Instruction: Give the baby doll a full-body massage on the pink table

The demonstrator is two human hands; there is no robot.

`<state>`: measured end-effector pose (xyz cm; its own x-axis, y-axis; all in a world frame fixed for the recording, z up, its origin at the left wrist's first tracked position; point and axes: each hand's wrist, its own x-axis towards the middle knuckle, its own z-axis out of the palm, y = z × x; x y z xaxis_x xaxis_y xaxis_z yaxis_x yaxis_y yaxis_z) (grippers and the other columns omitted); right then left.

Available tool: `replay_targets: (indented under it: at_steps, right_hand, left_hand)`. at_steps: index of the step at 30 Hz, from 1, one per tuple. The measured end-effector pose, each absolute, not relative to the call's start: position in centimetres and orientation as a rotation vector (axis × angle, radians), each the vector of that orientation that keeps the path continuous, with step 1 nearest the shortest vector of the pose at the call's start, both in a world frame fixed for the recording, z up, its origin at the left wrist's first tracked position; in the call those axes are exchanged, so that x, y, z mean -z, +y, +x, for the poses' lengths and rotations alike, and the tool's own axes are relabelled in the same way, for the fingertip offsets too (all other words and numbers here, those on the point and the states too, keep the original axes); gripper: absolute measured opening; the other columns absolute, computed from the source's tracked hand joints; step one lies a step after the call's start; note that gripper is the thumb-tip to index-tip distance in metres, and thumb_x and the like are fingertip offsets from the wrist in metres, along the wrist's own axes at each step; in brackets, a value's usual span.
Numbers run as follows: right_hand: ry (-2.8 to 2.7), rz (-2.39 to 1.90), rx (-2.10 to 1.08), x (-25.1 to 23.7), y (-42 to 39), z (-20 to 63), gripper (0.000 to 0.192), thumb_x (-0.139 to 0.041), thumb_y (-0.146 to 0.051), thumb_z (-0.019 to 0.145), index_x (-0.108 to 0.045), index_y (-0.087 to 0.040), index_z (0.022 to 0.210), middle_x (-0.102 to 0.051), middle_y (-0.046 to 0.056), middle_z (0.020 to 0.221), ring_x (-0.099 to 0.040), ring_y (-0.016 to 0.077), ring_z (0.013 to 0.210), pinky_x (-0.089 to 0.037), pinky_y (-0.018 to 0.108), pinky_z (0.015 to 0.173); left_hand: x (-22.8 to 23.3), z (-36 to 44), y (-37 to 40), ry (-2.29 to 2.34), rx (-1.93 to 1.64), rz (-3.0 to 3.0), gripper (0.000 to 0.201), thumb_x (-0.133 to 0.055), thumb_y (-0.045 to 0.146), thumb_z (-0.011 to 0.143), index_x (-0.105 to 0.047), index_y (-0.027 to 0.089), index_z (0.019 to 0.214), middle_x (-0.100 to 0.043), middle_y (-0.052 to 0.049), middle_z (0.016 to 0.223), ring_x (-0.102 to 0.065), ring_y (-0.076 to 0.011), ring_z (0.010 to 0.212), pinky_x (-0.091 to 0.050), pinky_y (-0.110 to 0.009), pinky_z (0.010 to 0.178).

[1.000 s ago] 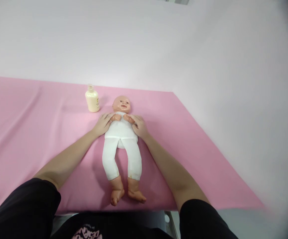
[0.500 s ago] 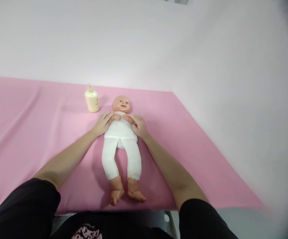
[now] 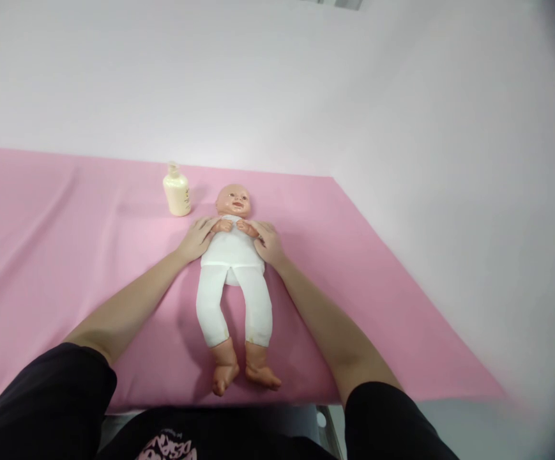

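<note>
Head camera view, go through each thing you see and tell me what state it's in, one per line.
baby doll: lying face up on the sheet, dressed in white, feet bare.
left hand: flat against the doll's side by its shoulder.
right hand: flat against the doll's other side.
lotion bottle: upright, cap on, apart from the doll.
pink sheet: spread out, lightly creased.

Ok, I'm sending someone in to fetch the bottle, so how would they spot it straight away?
Look at the pink sheet spread over the table, where a baby doll lies on its back. The bottle stands upright near the sheet's far edge, just left of the doll's head. It is small, cream-coloured with a pump top, and is the only container there.
</note>
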<state>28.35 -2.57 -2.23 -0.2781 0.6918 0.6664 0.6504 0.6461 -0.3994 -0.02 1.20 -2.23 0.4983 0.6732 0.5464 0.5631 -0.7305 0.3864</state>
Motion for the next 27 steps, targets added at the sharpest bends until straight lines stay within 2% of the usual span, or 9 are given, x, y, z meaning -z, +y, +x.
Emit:
replay_targets:
  at_steps: [27]
  right_hand:
    - [-1.996, -1.060, -0.080, 2.24, -2.54, 28.37, 0.065, -0.045, -0.011, 0.077, -0.063, -0.023, 0.139, -0.070, 0.009, 0.133, -0.061, 0.0291, 0.121, -0.047, 0.050, 0.110]
  left_hand:
    - [2.12, 0.03, 1.14, 1.094, -1.034, 2.595, 0.049, -0.037, 0.030, 0.106, -0.050, 0.019, 0.151, -0.059, -0.016, 0.143, -0.052, -0.0297, 0.133, -0.040, -0.052, 0.118]
